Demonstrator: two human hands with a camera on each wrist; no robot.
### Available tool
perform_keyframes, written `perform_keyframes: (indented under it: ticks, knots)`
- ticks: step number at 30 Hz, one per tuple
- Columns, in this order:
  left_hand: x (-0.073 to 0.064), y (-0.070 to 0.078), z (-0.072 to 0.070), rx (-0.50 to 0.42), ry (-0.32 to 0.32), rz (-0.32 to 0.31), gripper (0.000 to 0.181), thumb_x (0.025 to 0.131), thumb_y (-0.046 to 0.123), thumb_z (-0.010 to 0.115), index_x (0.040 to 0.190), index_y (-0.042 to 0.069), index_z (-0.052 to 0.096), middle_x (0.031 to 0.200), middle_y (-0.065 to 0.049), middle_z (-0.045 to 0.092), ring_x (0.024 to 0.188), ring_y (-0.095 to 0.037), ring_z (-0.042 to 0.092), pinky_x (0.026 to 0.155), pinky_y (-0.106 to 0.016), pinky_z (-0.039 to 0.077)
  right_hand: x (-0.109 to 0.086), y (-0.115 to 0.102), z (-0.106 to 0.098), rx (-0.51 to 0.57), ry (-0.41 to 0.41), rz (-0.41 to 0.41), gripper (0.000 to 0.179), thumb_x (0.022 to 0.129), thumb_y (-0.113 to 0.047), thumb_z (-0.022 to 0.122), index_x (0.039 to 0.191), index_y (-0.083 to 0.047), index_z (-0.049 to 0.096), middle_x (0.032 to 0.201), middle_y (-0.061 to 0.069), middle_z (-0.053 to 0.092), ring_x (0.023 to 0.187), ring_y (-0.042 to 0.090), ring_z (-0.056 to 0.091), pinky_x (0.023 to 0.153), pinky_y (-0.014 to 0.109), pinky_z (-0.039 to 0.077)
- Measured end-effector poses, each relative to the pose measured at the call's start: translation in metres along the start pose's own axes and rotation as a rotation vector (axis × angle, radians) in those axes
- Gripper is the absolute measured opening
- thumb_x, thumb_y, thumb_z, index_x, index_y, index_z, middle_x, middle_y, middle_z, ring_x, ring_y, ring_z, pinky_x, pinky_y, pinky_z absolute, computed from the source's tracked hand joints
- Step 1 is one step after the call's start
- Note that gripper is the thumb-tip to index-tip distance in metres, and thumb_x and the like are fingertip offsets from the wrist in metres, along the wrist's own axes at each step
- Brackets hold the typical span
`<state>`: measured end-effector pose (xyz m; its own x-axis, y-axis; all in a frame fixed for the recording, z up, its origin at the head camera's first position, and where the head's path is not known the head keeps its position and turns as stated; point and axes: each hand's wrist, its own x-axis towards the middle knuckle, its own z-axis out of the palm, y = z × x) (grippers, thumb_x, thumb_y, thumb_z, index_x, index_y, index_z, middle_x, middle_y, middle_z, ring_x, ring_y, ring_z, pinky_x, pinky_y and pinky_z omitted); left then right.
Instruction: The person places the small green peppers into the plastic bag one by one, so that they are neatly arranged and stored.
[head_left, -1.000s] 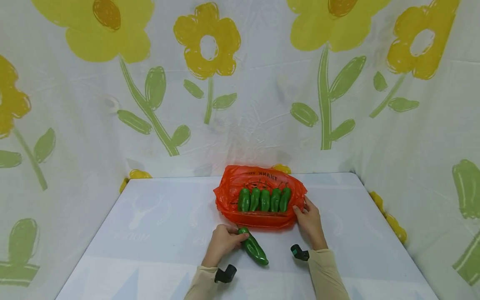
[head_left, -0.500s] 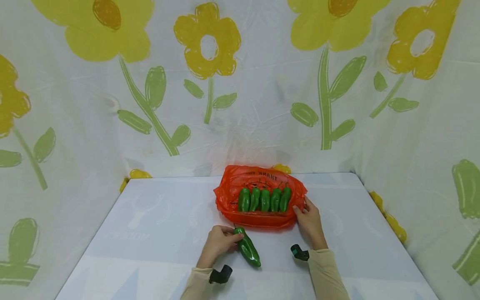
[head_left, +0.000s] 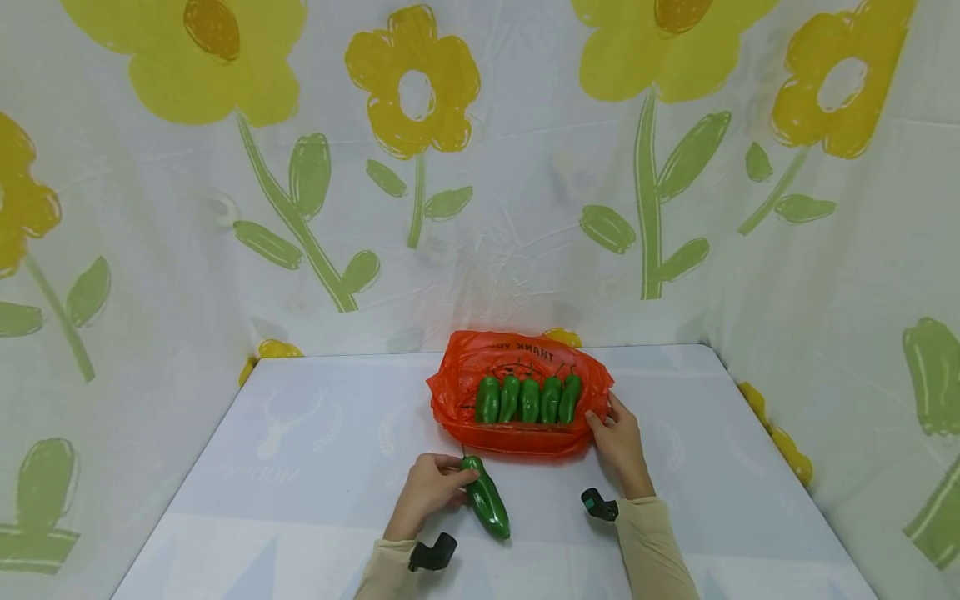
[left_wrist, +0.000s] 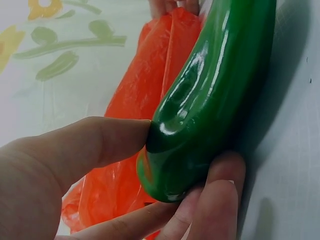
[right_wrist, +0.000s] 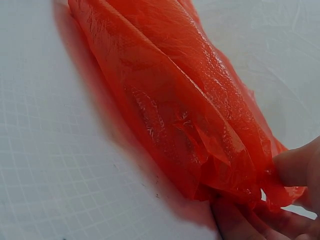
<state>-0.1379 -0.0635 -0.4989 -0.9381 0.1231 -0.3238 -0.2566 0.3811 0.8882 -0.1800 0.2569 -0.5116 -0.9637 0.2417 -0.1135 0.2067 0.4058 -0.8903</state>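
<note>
My left hand (head_left: 431, 490) pinches a glossy green pepper (head_left: 487, 502) near its stem end, between thumb and fingers. The pepper slants down to the right, in front of a red plastic bag (head_left: 491, 437). In the left wrist view the thumb presses one side of the pepper (left_wrist: 215, 90) and fingertips the other. My right hand (head_left: 621, 440) grips the right edge of the bag; the right wrist view shows thumb and fingers pinching the crumpled plastic (right_wrist: 165, 105). Several green peppers (head_left: 529, 402) stand in a row within the bag, stems toward the back.
The white table (head_left: 315, 492) carries faint printed patterns. Behind it and at both sides hang pale curtains (head_left: 510, 192) with yellow flowers. A small black wrist camera (head_left: 433, 552) sits on the left wrist, another black camera (head_left: 599, 505) on the right.
My left hand has shifted left and slightly toward me with the pepper, which now points more steeply downward. The right hand and the bag have stayed in place.
</note>
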Motion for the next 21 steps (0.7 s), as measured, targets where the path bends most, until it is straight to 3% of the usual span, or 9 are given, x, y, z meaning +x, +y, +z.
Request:
perform_keyframes:
  ticks: [21]
  knots:
    - [-0.010, -0.006, -0.028, -0.020, 0.045, -0.048, 0.059, 0.088, 0.027, 0.081, 0.133, -0.008, 0.064, 0.095, -0.010, 0.075, 0.066, -0.012, 0.069, 0.064, -0.030, 0.061, 0.000, -0.003, 0.001, -0.015, 0.001, 0.023, 0.069, 0.106, -0.020, 0.053, 0.164, -0.002, 0.020, 0.161, 0.031, 0.037, 0.144, 0.050, 0.045, 0.113, 0.055, 0.045]
